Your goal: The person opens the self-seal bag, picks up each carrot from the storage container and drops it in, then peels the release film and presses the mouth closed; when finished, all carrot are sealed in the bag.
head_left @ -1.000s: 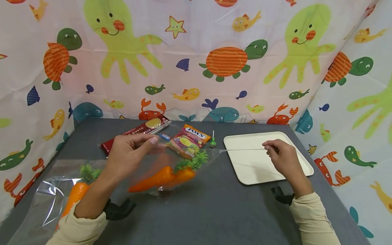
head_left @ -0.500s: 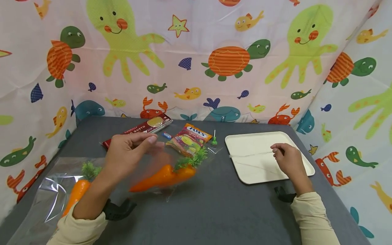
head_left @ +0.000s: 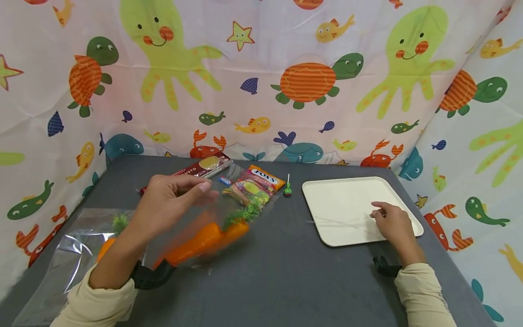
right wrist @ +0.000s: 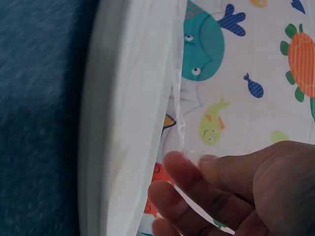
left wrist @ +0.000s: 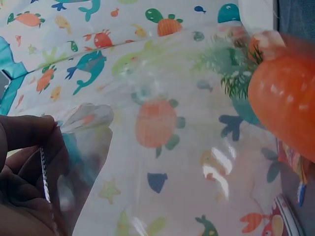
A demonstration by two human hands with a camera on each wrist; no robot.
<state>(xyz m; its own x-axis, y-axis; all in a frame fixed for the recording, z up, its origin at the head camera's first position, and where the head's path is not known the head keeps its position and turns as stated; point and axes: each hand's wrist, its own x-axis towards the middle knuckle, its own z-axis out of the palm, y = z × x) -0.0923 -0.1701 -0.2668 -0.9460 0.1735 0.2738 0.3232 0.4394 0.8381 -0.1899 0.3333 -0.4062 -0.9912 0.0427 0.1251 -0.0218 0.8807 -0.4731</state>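
My left hand pinches the top edge of a clear plastic bag, holding it up above the table. Orange carrots with feathery green tops hang inside, blurred in the head view. Between thumb and fingertips, my right hand pinches a thin clear plastic strip over the cream tray. In the right wrist view the strip runs up from the fingertips beside the tray's rim. Another clear bag with a carrot lies at the left, partly hidden by my left forearm.
Behind the held bag lie a dark red biscuit pack, an orange-and-pink Fox's candy bag and a small blue wrapped piece. A green lollipop stands beside them. Patterned cloth rises behind the grey table.
The strip's free end has dropped away from the bag's far corner onto the tray area. My right hand has moved slightly right and down. The bag with the carrots has swung left.
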